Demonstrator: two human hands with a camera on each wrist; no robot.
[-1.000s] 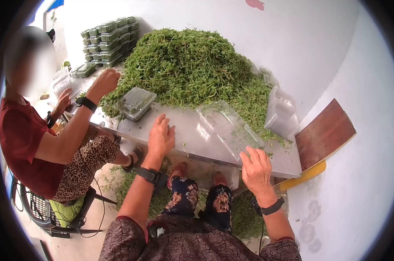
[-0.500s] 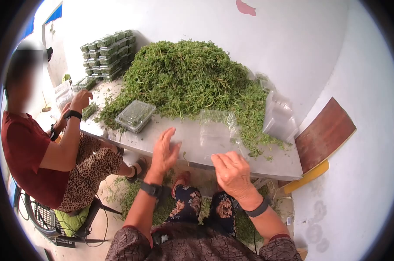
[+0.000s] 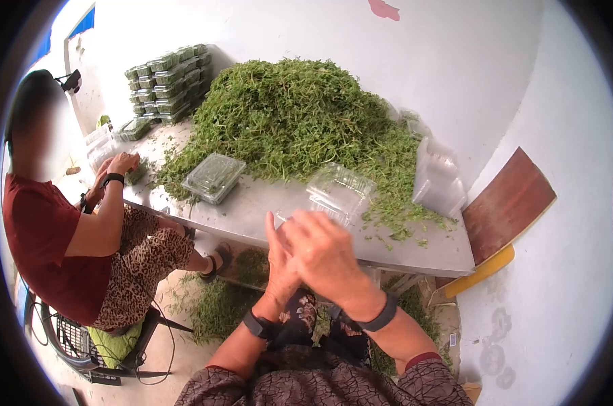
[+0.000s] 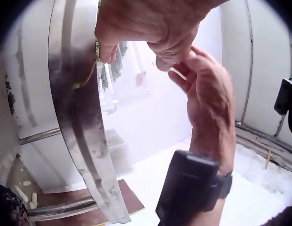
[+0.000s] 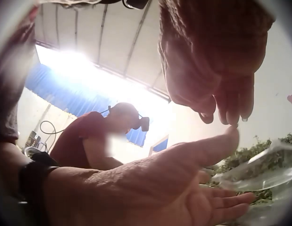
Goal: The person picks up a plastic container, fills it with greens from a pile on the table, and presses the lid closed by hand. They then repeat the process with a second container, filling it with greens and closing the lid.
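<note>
Just in front of the table edge, my hands meet in the head view. The right hand (image 3: 326, 254) overlaps the left hand (image 3: 278, 272). In the right wrist view the right hand (image 5: 212, 61) hangs with loosely bent fingers, their tips by the raised thumb of the left hand (image 5: 146, 186), whose fingers are extended. Neither hand visibly holds anything. A clear plastic container (image 3: 343, 188) lies on the table beyond them, against the heap of green sprigs (image 3: 293, 115). A lidded clear box (image 3: 213, 177) stands to its left.
Nested clear containers (image 3: 438, 176) stand at the table's right. Filled boxes (image 3: 164, 84) are stacked at the back left. A seated person in a red shirt (image 3: 56, 243) works at the left. A brown board (image 3: 509, 206) leans by the table's right end. Greens lie on the floor.
The right hand has left the clear container's right edge and moved leftward over the left hand. The left hand has shifted slightly right and down. The seated person's hands have come together.
</note>
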